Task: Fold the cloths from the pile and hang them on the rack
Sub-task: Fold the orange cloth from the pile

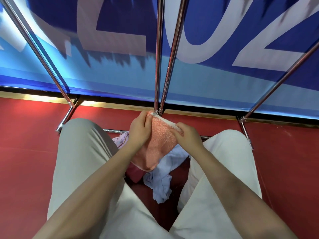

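From the head camera, a salmon-orange towel (158, 144) with a nubbly speckled weave and a white band along its top edge hangs folded between both hands, above the red floor (25, 152) between the person's knees. The left hand (139, 130) grips the towel's upper left corner, fingers curled over the edge; the right hand (188, 135) pinches the white band at the upper right. Beneath it on the floor lies the pile: a crumpled pale blue cloth (160, 183), a pink cloth (134, 173) and a lilac patterned cloth (121, 138). The chrome rack (158, 66) rises just beyond the hands, before a blue banner (120, 31).
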`<state>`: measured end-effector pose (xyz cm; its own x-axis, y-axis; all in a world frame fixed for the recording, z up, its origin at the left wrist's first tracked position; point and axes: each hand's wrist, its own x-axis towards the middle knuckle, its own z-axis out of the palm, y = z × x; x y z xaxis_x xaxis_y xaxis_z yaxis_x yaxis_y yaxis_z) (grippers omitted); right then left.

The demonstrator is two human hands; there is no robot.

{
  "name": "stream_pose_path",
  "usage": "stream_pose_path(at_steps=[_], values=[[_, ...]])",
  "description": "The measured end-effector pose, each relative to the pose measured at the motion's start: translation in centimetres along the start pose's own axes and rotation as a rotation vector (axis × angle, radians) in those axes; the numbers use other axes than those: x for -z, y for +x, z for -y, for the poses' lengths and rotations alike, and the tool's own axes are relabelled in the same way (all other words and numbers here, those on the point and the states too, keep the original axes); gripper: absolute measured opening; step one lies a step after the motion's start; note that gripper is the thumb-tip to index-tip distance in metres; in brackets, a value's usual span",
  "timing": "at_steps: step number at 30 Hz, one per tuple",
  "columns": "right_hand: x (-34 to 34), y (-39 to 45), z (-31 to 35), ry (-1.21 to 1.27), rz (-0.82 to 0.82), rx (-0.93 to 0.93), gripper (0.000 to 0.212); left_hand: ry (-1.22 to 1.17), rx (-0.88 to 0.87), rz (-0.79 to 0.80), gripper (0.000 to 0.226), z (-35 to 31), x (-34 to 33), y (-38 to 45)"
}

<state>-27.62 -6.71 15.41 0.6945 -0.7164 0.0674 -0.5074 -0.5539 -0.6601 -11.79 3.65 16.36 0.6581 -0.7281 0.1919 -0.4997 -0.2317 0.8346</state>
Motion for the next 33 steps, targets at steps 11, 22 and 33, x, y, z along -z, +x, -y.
stream_pose_path(at_steps=[11, 22, 33], values=[[1.0, -0.3, 0.8, 0.008, -0.024, -0.042, 0.046, -0.143, -0.05, 0.047, 0.017, 0.7, 1.4, -1.4], [0.6, 1.1, 0.1, 0.36, 0.013, -0.228, 0.019, -0.264, -0.04, 0.045, 0.02, 0.2, 2.3, -1.5], [2.2, -0.1, 2.1, 0.972, -0.195, -0.34, 0.006, -0.15, -0.032, -0.137, 0.019, -0.7, 1.3, -0.8]])
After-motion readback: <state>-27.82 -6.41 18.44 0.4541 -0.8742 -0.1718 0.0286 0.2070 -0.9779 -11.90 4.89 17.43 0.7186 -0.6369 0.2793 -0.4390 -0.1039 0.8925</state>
